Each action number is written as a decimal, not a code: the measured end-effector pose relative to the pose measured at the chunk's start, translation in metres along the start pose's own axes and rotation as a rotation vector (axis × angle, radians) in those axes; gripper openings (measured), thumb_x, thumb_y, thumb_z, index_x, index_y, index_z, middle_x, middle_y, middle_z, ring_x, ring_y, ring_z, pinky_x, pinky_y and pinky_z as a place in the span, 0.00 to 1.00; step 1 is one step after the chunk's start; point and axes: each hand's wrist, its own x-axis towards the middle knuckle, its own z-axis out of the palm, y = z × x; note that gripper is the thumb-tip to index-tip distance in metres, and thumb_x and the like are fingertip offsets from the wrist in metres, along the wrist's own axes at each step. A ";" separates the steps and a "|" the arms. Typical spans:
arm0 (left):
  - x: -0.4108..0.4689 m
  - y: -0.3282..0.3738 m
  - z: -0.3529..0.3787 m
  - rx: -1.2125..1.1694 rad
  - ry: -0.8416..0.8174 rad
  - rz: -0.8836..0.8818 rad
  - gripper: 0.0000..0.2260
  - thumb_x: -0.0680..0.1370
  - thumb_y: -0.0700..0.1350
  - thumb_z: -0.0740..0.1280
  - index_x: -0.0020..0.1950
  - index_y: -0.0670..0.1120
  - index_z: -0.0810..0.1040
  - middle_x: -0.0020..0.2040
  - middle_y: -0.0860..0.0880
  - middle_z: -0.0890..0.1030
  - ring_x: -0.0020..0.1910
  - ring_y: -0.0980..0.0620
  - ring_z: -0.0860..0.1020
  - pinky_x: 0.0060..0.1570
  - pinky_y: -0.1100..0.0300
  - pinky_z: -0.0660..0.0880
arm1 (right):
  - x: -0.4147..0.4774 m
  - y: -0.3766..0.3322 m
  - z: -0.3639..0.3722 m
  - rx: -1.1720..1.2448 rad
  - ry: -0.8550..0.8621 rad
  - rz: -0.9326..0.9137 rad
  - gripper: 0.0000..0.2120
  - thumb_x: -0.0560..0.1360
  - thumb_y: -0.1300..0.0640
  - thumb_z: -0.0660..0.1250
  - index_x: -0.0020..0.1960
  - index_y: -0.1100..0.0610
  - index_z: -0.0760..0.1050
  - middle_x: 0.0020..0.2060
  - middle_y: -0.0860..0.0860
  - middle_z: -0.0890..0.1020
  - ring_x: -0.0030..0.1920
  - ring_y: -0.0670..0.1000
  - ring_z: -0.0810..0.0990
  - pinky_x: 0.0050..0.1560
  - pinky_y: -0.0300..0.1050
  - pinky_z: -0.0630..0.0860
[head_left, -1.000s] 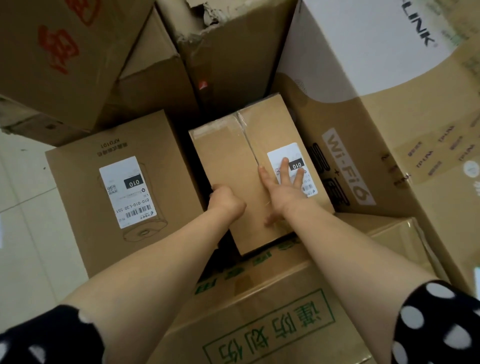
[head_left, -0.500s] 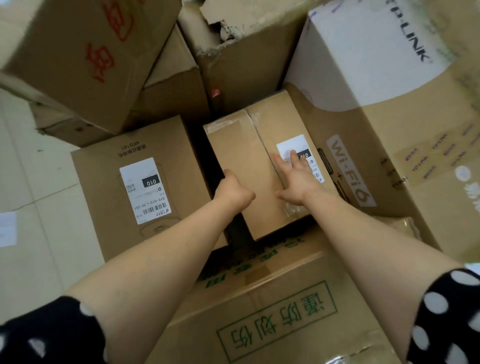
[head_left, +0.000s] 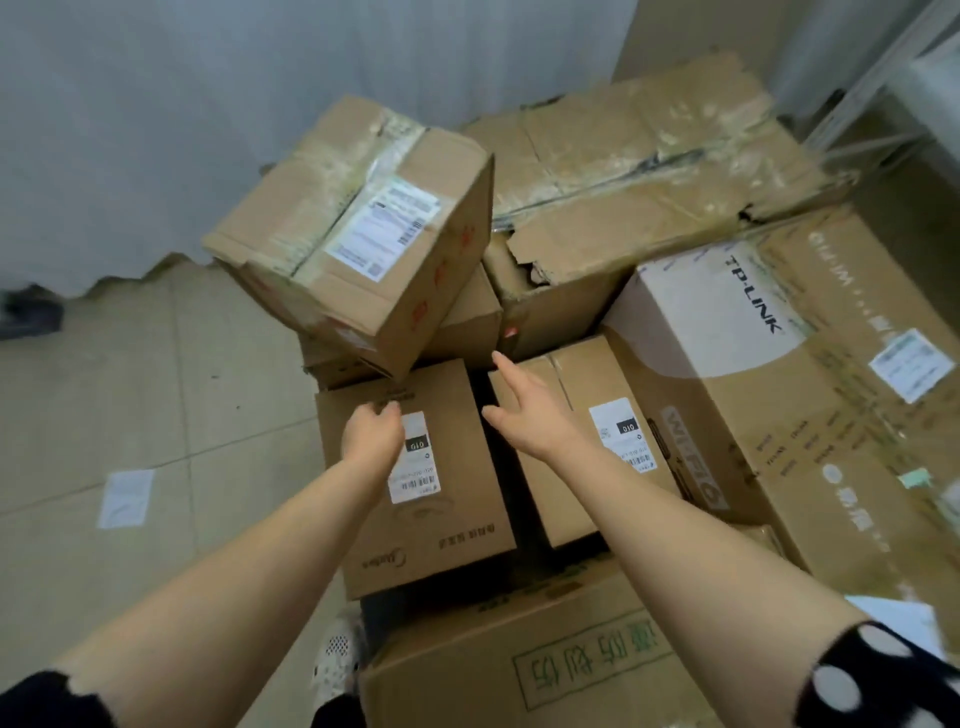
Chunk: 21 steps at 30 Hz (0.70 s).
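Two small cardboard boxes with white "010" labels sit side by side with a dark gap between them. My left hand (head_left: 374, 435) is over the far part of the left box (head_left: 447, 535), its fingers bent loosely and holding nothing. With fingers stretched forward, my right hand (head_left: 522, 410) is above the left edge of the right box (head_left: 597, 379) and the gap. Whether either hand touches a box is unclear.
A taped box (head_left: 358, 234) leans tilted over the left box's far end. A torn box (head_left: 639, 171) stands behind, a big TP-LINK box (head_left: 789, 395) to the right, and a box with green characters (head_left: 561, 670) in front. Tiled floor (head_left: 130, 395) with a paper slip (head_left: 126, 499) lies left.
Both hands have let go of the right small box. The left hand moved left over the other labelled box, the right hand slid toward the gap. The view tilted up to the wall.
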 end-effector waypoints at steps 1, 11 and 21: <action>0.008 0.004 -0.017 -0.065 0.062 -0.011 0.22 0.81 0.52 0.56 0.70 0.41 0.68 0.66 0.37 0.73 0.63 0.35 0.73 0.64 0.41 0.70 | 0.003 -0.018 -0.001 0.044 0.025 -0.012 0.31 0.79 0.51 0.62 0.78 0.47 0.51 0.76 0.50 0.59 0.74 0.51 0.60 0.70 0.48 0.62; 0.079 0.088 -0.134 -0.102 0.378 0.262 0.32 0.80 0.58 0.58 0.78 0.43 0.52 0.77 0.42 0.57 0.75 0.43 0.59 0.71 0.51 0.58 | 0.066 -0.117 0.033 0.497 0.145 0.121 0.35 0.75 0.41 0.64 0.74 0.60 0.60 0.70 0.55 0.70 0.68 0.56 0.70 0.67 0.54 0.69; 0.098 0.103 -0.154 -0.127 0.180 0.378 0.27 0.75 0.50 0.70 0.71 0.42 0.68 0.64 0.47 0.73 0.62 0.48 0.74 0.61 0.58 0.71 | 0.066 -0.103 0.052 0.824 0.125 0.203 0.13 0.75 0.58 0.63 0.60 0.56 0.72 0.56 0.54 0.79 0.56 0.57 0.79 0.60 0.60 0.75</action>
